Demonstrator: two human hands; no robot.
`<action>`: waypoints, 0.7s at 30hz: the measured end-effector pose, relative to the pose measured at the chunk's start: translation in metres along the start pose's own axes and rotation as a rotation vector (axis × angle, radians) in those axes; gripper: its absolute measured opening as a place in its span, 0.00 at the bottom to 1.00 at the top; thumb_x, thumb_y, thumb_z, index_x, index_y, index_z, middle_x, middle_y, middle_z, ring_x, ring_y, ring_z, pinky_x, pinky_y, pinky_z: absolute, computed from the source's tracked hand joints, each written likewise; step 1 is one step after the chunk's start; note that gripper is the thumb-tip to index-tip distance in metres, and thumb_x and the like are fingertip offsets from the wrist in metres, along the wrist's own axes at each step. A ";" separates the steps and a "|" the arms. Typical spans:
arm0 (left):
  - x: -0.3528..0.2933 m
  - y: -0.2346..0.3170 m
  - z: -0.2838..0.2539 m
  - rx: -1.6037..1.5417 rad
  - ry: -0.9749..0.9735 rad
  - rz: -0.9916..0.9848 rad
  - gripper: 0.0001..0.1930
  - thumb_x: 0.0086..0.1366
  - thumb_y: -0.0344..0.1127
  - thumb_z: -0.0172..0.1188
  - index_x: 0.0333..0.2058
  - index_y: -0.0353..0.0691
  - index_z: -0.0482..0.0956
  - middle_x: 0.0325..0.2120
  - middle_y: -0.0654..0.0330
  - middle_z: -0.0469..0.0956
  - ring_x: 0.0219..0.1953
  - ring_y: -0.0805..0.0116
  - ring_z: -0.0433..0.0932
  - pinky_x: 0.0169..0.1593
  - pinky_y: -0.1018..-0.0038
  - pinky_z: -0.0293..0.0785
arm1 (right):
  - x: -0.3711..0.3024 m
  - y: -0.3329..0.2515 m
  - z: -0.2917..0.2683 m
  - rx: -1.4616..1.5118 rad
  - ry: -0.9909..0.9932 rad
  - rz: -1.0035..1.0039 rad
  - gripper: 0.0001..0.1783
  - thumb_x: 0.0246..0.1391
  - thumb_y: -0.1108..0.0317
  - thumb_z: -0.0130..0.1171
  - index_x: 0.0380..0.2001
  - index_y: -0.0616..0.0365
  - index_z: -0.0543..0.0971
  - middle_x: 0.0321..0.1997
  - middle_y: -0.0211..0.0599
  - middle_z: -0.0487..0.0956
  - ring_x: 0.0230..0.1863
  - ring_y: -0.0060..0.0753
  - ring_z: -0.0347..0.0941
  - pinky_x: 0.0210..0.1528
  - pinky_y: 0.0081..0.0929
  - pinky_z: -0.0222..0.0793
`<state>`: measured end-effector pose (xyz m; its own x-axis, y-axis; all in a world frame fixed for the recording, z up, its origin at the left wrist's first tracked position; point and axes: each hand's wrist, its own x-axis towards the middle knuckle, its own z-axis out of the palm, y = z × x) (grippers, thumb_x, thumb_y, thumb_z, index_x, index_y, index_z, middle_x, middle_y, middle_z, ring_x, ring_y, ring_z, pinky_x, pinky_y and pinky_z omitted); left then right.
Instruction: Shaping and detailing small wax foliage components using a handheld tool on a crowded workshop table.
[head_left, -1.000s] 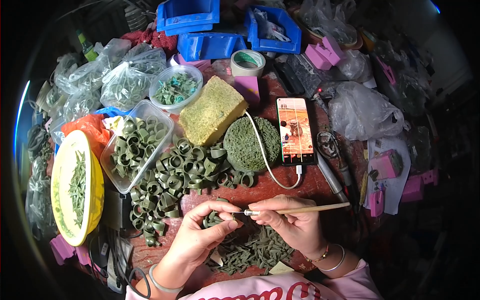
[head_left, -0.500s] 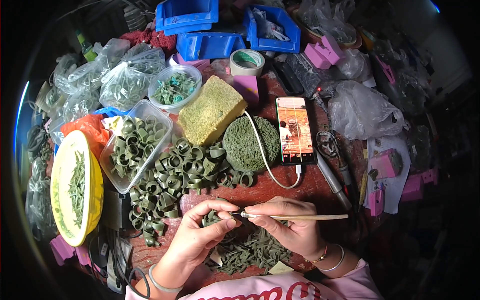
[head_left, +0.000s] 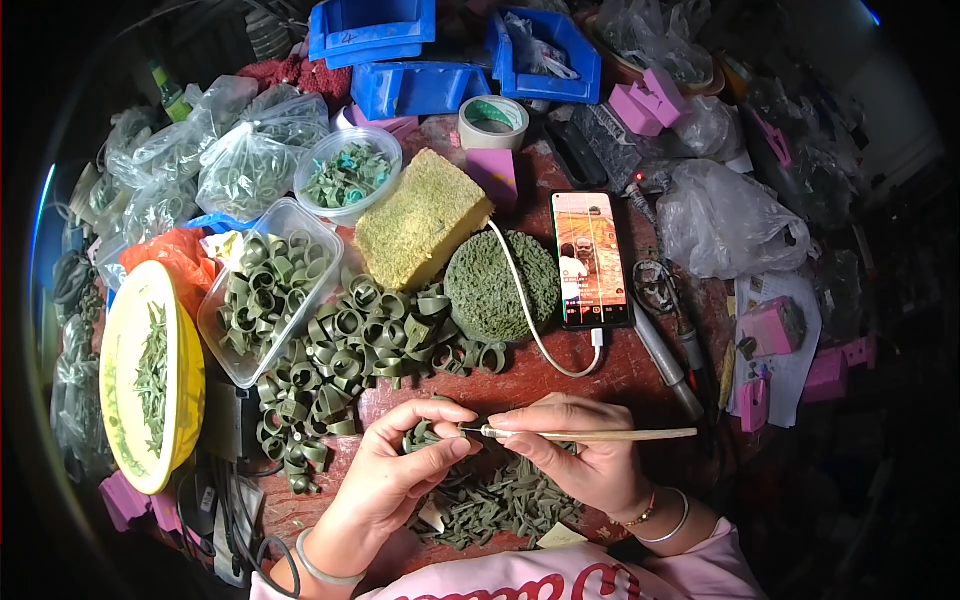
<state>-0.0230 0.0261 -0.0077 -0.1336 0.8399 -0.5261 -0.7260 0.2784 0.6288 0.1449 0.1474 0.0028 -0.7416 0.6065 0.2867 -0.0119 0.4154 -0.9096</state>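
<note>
My left hand (head_left: 395, 460) is closed, thumb and index finger pinched around something too small to make out. Green curved pieces (head_left: 420, 436) show in the hollow of this hand; whether they are held or lie behind it I cannot tell. My right hand (head_left: 585, 455) grips a slim tool with a pale wooden handle (head_left: 630, 435), which lies nearly level and points left. Its thin tip meets the left fingertips. Beneath both hands is a heap of small dark green strips (head_left: 510, 505). Many olive-green rings (head_left: 345, 345) lie piled beyond my left hand.
A clear tub (head_left: 325, 262) of green rings, a yellow bowl (head_left: 112, 370) and a yellow sponge block (head_left: 420, 220) stand left and ahead. Near a round green foam pad (head_left: 500, 290) lies a lit phone (head_left: 590, 260) on a white cable. Blue bins (head_left: 420, 90) line the back.
The picture on the phone screen has changed slightly. Both hands and the tool stay in almost the same place.
</note>
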 end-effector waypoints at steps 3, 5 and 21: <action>0.000 0.000 0.001 0.012 -0.008 0.002 0.14 0.57 0.21 0.62 0.43 0.38 0.77 0.29 0.65 0.79 0.19 0.88 0.63 0.20 0.90 0.54 | 0.000 0.000 0.000 -0.002 -0.001 0.006 0.09 0.53 0.72 0.63 0.38 0.61 0.81 0.34 0.38 0.82 0.32 0.28 0.80 0.32 0.21 0.74; 0.000 0.000 0.001 0.008 -0.015 0.003 0.14 0.57 0.21 0.62 0.43 0.38 0.77 0.29 0.65 0.79 0.19 0.88 0.63 0.20 0.90 0.54 | 0.000 0.000 0.000 -0.002 0.003 0.008 0.09 0.53 0.73 0.63 0.38 0.61 0.81 0.34 0.38 0.82 0.32 0.28 0.80 0.32 0.21 0.74; -0.001 0.000 0.001 -0.028 -0.030 -0.019 0.14 0.57 0.22 0.63 0.43 0.38 0.77 0.28 0.64 0.79 0.19 0.88 0.64 0.20 0.90 0.55 | 0.000 -0.002 0.000 -0.011 0.028 -0.016 0.09 0.51 0.75 0.63 0.37 0.62 0.81 0.33 0.38 0.82 0.31 0.28 0.80 0.32 0.21 0.74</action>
<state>-0.0221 0.0260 -0.0069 -0.0994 0.8481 -0.5204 -0.7470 0.2819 0.6021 0.1451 0.1467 0.0048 -0.7223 0.6185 0.3094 -0.0158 0.4326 -0.9015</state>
